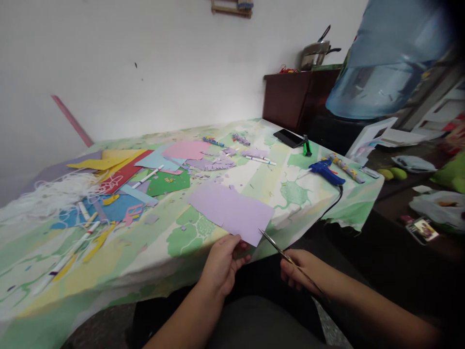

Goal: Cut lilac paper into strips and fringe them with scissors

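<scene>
left hand (222,264): fingers closed on the near edge of the purple sheet (232,208), thumb on top, fingertips partly under it. sheet lies mostly on the patterned tablecloth (152,261), its near corner sticking out past the table edge toward the person.

right hand (303,271): fingers wrapped around a slim metal tool (274,243), scissors or tweezers, can't tell which, grip hides it. tips point at the sheet's right near corner and overlap it in view; can't tell if they touch.

right side of table: blue glue gun (324,172), a wrapped stick (348,168) just beside it, green-black cutter (307,146) next to a dark phone (288,137). 2 white markers (260,159) lie beyond the sheet, near a heap of purple scraps (220,164).

left side: white string pile (54,194), green sheet (169,182), pink sheet (187,149), overlapping other coloured paper. water jug (374,89) stands past the table's right end.
</scene>
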Demonstrator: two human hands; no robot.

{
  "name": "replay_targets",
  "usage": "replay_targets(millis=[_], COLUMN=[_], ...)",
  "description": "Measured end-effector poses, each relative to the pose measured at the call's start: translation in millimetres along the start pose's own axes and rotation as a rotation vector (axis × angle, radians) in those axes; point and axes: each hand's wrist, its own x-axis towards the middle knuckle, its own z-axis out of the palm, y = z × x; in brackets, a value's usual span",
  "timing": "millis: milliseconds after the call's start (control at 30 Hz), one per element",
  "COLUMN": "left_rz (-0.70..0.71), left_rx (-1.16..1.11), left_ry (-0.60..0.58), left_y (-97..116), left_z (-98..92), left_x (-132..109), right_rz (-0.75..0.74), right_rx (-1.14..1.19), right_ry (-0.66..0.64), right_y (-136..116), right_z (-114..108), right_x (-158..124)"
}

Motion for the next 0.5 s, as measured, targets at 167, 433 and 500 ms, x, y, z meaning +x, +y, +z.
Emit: replay_targets(millis=[167,433,500], left_rz=[0.034,0.148,0.153], left_rx=[-0.030,-0.040,-0.016], left_ry=[-0.015,0.078,0.079], left_y=[-1,4,5], left_z=[-7.2,-36.5,-43.0], left_x=[-3,-8,-9], right_rz=[0.104,0.174,0.161], right_rx=[0.061,0.156,0.089], right_ry=[-0.123,-0.420,-0.413], right_y=[-3,-25,-32], right_z=[5,13,16], right_x=[-7,-17,-14])
